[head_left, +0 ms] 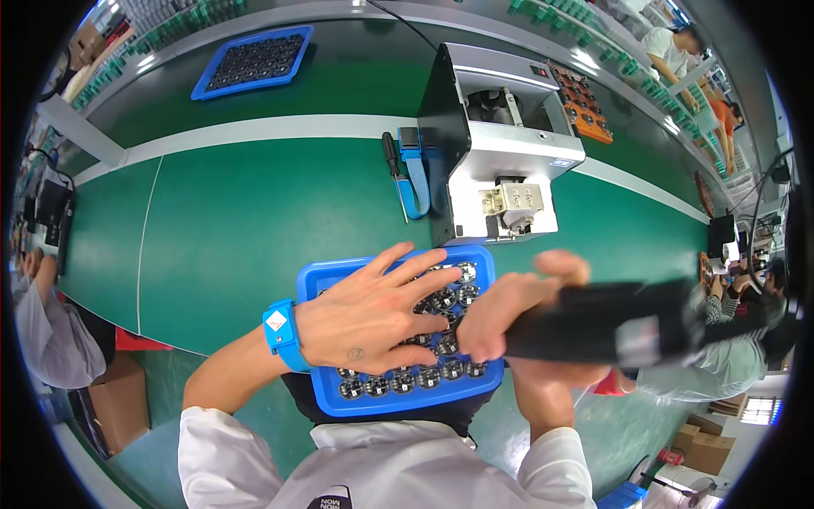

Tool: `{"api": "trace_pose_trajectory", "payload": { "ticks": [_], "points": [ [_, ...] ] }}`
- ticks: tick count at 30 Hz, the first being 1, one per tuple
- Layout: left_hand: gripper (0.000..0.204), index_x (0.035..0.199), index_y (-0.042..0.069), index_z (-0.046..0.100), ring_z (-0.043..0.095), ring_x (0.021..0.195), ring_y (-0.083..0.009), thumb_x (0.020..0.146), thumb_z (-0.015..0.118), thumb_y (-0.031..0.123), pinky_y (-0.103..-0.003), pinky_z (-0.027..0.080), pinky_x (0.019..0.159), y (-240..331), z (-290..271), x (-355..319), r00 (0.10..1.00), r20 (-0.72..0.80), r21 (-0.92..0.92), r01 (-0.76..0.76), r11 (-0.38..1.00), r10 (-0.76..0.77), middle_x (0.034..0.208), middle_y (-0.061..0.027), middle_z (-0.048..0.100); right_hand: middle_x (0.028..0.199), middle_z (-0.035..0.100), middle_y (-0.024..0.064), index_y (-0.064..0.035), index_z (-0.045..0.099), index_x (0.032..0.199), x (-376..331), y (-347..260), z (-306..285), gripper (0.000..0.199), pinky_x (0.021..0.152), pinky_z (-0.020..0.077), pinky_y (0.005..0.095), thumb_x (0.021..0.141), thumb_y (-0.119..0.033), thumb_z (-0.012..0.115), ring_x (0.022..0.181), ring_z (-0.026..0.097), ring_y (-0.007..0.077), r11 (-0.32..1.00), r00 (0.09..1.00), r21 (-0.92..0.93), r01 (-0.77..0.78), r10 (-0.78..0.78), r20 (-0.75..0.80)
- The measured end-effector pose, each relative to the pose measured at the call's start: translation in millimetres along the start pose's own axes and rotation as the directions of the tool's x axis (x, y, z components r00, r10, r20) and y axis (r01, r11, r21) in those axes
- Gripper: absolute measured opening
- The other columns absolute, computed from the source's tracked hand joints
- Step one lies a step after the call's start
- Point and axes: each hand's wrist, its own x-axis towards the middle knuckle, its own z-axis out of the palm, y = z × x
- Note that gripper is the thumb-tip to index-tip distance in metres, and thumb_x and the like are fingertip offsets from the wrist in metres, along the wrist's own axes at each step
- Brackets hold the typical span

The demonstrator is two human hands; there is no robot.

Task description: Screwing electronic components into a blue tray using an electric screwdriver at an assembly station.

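My left hand [373, 314] lies spread with its palm down over a blue tray [407, 405]. Beneath and around its fingers are several small round black-and-silver parts [403, 382], some of them hidden by the hand. A light blue band [284, 335] circles my left wrist. At the tray's right edge, my right hand [492, 318] is closed around a thick black tube-shaped tool [593, 327]. That tool points off to the right and is smeared by motion, so its exact kind is unclear.
Behind the tray stands a silver-and-black bench machine [509, 153]. Left of it lie a screwdriver [391, 157] and a blue strap [415, 182]. Farther back are another blue tray [254, 64] of round parts and an orange tray [585, 102]. People sit at both sides.
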Motion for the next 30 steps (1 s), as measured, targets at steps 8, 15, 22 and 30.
{"api": "trace_pose_trajectory", "payload": {
  "ticks": [8, 15, 22, 30],
  "points": [
    [0.038, 0.107, 0.011, 0.074, 0.039, 0.14, -0.0404, 0.088, 0.07, 0.044, -0.063, 0.03, 0.113, 0, 2, 4, 0.997, -0.042, -0.028, -0.058, 0.998, 0.057, 0.145, -0.0203, 0.046, 0.074, 0.053, 0.0129, -0.0114, 0.02, 0.151, 57, -25, -29, 0.099, 0.045, 0.0505, 0.0402, 0.086, -0.082, 0.043, 0.049, 0.054, 0.0235, 0.855, 0.849, 0.033, 0.518, -0.509, -0.143],
    [0.031, 0.098, 0.012, 0.075, 0.043, 0.136, -0.0397, 0.087, 0.072, 0.041, -0.062, 0.029, 0.114, 2, 2, 9, 0.976, -0.1, -0.135, -0.208, 0.969, 0.196, 0.141, -0.0192, 0.051, 0.074, 0.053, 0.013, -0.0104, 0.021, 0.15, 71, -20, -48, 0.103, 0.048, 0.0501, 0.0406, 0.082, -0.086, 0.044, 0.051, 0.054, 0.0233, 0.847, 0.836, -0.087, 0.525, -0.532, -0.135],
    [0.037, 0.096, 0.011, 0.076, 0.043, 0.136, -0.04, 0.085, 0.072, 0.046, -0.061, 0.026, 0.116, 5, 9, 9, 0.97, -0.083, -0.166, -0.238, 0.957, 0.227, 0.14, -0.0194, 0.051, 0.07, 0.054, 0.0117, -0.0065, 0.026, 0.143, 69, -13, -50, 0.103, 0.047, 0.0502, 0.0369, 0.08, -0.085, 0.048, 0.05, 0.056, 0.0231, 0.887, 0.896, -0.293, 0.358, -0.414, -0.159],
    [0.043, 0.099, 0.01, 0.075, 0.04, 0.138, -0.04, 0.088, 0.066, 0.05, -0.062, 0.023, 0.117, 2, 11, 8, 0.974, -0.039, -0.108, -0.224, 0.969, 0.221, 0.14, -0.0199, 0.051, 0.069, 0.056, 0.0134, -0.0086, 0.028, 0.14, 20, -13, -23, 0.09, 0.05, 0.0533, 0.0411, 0.086, -0.077, 0.054, 0.051, 0.058, 0.0259, 0.954, 0.947, -0.07, 0.291, -0.298, -0.117]
  ]
}}
